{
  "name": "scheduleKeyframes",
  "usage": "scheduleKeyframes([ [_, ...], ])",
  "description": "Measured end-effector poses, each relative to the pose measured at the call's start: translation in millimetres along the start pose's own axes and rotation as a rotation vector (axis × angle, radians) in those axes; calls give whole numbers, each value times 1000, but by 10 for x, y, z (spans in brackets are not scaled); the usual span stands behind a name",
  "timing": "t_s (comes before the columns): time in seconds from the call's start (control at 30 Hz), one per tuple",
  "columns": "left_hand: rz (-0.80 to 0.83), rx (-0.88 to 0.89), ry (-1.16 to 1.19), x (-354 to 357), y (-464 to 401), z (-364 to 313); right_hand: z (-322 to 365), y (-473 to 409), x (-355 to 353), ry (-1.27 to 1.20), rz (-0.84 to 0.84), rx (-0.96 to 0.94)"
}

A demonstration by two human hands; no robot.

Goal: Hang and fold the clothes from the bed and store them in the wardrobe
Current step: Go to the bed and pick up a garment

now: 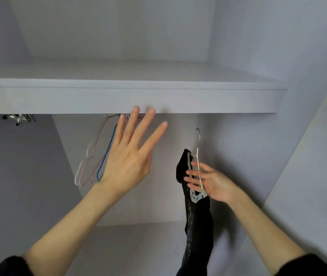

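A black garment (197,222) with a grey printed patch hangs on a white wire hanger (199,166) inside the wardrobe, its metal hook pointing up toward the shelf. My right hand (210,183) holds that hanger, fingers loosely curled round its white arm beside the garment's top. My left hand (130,154) is raised with fingers spread straight, its tips at the shelf's front edge, in front of several empty hangers (91,166) in pink, white and blue that hang below the shelf. The rail itself is hidden behind the shelf edge.
A thick pale shelf (118,100) crosses the wardrobe above the hanging space. A chrome rail bracket (19,118) shows under it at the left. Plain wardrobe walls close in left and right, and the wardrobe floor (138,246) lies below.
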State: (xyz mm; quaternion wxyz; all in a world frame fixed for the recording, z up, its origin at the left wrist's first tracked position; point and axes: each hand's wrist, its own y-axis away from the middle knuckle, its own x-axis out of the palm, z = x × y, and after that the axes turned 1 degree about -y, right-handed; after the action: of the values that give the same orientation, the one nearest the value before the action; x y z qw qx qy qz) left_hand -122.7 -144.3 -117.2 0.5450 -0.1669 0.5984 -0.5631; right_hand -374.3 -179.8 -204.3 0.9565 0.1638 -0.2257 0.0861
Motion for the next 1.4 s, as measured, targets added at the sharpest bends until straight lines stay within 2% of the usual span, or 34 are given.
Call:
scheduleKeyframes([
  [0.2,11,-68,-298,98,-267,114,292,-340,-79,14,-68,-154],
  [0.4,-5,-46,-359,189,-253,177,764,-642,-60,38,-93,-255],
  [0.7,-2,-45,-389,248,-243,220,1073,-945,-47,60,-130,-269],
  [0.8,6,-47,-399,258,-237,224,1083,-1035,-53,40,-214,-258],
  [0.93,14,-54,-397,257,-226,217,1105,-1097,-67,80,-424,-256],
  [1.1,36,-63,-376,214,-226,180,1091,-1069,-157,188,-607,-286],
  [1.2,60,-92,-312,172,-220,120,1034,-981,-220,404,-726,-384],
  [1.4,159,-168,-69,25,-81,-107,753,-211,-115,743,-741,-435],
])
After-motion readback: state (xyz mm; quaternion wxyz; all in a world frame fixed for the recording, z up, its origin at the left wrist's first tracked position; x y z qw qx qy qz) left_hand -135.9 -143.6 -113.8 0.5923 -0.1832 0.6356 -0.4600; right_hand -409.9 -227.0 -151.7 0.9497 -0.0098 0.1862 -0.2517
